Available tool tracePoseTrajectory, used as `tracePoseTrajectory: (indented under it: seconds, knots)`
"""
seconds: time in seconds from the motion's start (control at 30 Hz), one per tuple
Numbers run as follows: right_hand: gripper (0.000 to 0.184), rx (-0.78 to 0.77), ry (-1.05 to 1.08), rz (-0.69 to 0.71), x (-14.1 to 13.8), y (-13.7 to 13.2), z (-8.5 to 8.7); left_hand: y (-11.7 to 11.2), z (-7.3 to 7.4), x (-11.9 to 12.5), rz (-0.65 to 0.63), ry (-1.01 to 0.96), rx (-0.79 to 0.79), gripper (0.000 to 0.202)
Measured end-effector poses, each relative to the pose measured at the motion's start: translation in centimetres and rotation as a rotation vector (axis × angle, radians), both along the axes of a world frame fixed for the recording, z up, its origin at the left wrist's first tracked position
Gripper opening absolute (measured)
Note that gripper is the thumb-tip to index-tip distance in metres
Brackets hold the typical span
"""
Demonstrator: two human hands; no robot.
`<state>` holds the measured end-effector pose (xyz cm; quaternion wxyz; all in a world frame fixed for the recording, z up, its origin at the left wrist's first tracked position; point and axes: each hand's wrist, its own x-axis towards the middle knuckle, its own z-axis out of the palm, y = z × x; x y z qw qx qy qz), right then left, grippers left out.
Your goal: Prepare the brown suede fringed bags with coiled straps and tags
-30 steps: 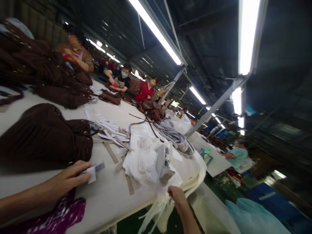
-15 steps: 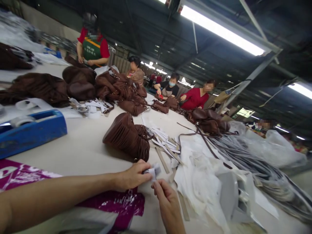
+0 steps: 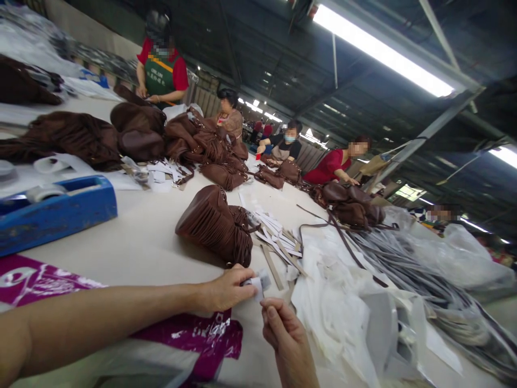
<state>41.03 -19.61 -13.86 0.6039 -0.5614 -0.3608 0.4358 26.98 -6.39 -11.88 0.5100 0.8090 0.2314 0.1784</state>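
Note:
My left hand point(image 3: 228, 288) pinches a small white paper tag point(image 3: 258, 284) just above the table point(image 3: 137, 242). My right hand point(image 3: 283, 331) is close below it, fingers curled with thumb against forefinger; what they pinch is too small to make out. A brown fringed handbag point(image 3: 216, 223) lies just beyond my left hand. Loose white tags and tan strips point(image 3: 278, 240) are scattered to the bag's right.
A blue tape dispenser point(image 3: 56, 207) sits at the left, a purple printed bag point(image 3: 194, 334) under my left forearm. More brown bags point(image 3: 137, 132) are piled further back, white wrapping paper point(image 3: 339, 307) and grey cords point(image 3: 399, 264) at right. Several people work along the far side.
The view swung left from the table's end to its length. My right hand came up from the table edge to meet the left hand, which still holds the tag.

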Motion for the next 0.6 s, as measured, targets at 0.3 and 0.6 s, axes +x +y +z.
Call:
tracePoseTrajectory:
  seconds: [0.3, 0.6]
  knots:
    - [0.042, 0.144, 0.112, -0.079, -0.8, -0.1, -0.1, -0.3, -0.4, 0.2, 0.064, -0.048, -0.069, 0.022]
    - [0.052, 0.295, -0.026, -0.262, -4.2, -0.5, -2.0, -0.5, -0.5, 0.4, 0.101, -0.063, -0.096, 0.023]
